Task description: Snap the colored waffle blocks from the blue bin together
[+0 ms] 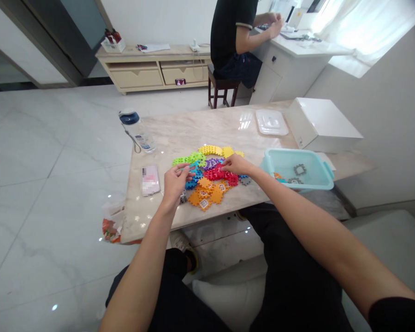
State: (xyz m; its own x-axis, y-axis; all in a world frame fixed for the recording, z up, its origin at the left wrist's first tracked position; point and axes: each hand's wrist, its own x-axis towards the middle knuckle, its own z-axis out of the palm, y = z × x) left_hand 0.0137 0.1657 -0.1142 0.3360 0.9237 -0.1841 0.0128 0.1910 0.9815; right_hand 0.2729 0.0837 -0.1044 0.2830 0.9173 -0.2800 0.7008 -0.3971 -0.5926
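A pile of toothed plastic building tiles lies on the table, sorted loosely by colour. My left hand (174, 182) is at its left side, thumb and fingers closed at the edge of a blue tile (195, 168). Over the middle, my right hand (235, 164) reaches down with fingertips pinched on a red tile (217, 173). Orange tiles (207, 193) lie nearest me, some with white window patterns. Green tiles (190, 159) are at the back left and yellow tiles (214, 150) at the back. Purple tiles (212, 163) show between the hands. Grey tiles (245, 180) sit partly under my right wrist.
A turquoise bin (297, 185) with a few tiles stands right of the pile. Behind it are a clear lid (271, 122) and a white box (323, 122). A water bottle (140, 133) and a phone (150, 180) are on the left. Another person (233, 39) sits at a farther desk.
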